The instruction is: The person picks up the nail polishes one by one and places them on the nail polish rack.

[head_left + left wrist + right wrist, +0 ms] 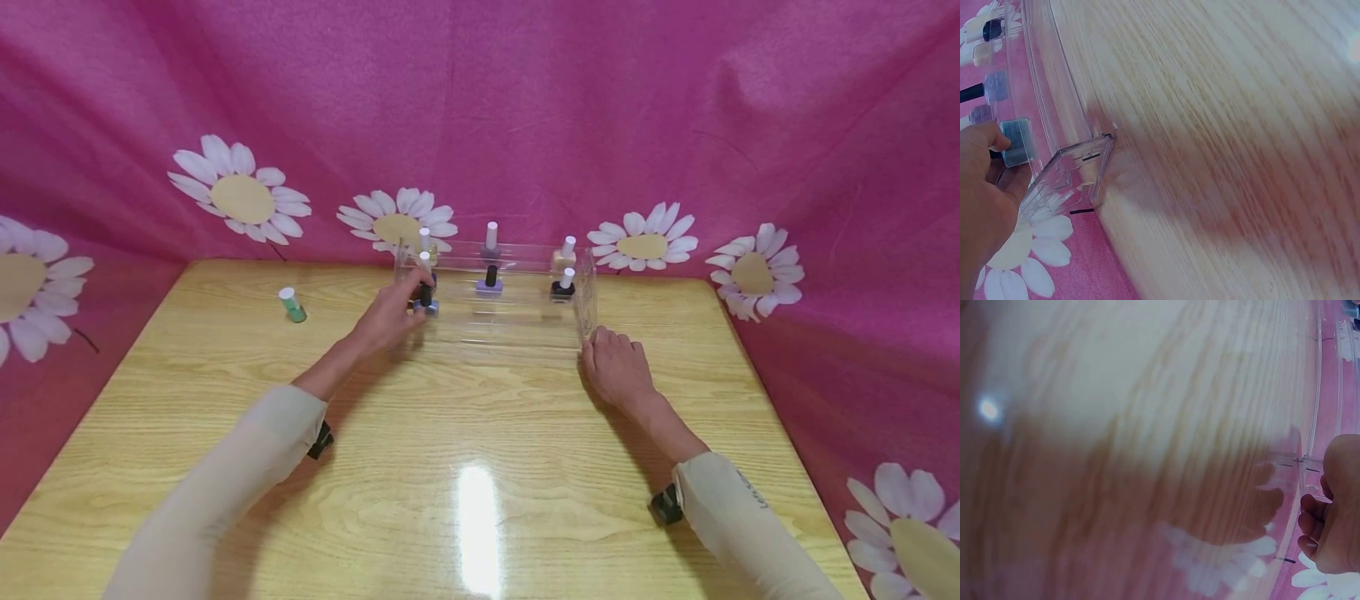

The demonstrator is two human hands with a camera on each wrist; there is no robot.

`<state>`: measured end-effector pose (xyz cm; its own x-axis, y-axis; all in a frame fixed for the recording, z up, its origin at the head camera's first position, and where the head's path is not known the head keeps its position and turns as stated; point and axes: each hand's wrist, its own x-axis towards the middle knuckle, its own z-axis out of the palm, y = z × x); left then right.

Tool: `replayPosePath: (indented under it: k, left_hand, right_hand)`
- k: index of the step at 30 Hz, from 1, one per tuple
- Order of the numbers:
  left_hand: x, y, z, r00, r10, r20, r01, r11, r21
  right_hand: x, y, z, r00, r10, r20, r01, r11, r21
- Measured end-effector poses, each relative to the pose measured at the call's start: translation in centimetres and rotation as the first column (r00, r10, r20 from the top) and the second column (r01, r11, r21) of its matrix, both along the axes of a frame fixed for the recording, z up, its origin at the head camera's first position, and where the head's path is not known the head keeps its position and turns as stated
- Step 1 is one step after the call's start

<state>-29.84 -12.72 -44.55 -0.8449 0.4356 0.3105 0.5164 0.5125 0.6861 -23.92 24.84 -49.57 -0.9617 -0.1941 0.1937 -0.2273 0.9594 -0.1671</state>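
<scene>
A clear stepped display rack (487, 340) stands at the back of the table with nail polish bottles on its tiers. At its left end my left hand (388, 317) pinches a blue nail polish bottle (428, 307) by its black cap. In the left wrist view, this square bottle (1017, 142) shows beyond the fingers (999, 140), over a rack step. My right hand (619, 367) grips the rack's right front corner with curled fingers. The right wrist view has those fingers (1311, 519) beside the clear edge.
A green nail polish bottle (293, 306) with a white cap stands apart on the wooden table (375, 483), left of the rack. On the tiers are a lilac bottle (490, 285), a black bottle (562, 292) and several others. A pink flowered cloth (510, 125) hangs behind.
</scene>
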Motion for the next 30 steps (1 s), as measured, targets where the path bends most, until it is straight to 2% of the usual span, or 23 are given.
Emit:
replayPosePath:
  k: [7,18,30]
  left_hand:
    - [-0.02,0.21,-0.29,0.998,-0.003,0.061,0.009,0.993,-0.114]
    - [-0.05,0.25,0.44,0.995,0.019,0.101,-0.004,0.989,-0.149]
    - [-0.13,0.13,0.47,0.998,-0.017,0.059,0.026,0.989,-0.149]
  right_hand:
    - [0.12,-0.05,0.09,1.000,-0.005,0.011,0.005,1.000,-0.002]
    - [0.23,-0.19,0.30,1.000,-0.004,0.009,0.004,1.000,-0.013]
    - [-0.13,0.01,-0.25,1.000,-0.006,-0.009,0.006,1.000,-0.029]
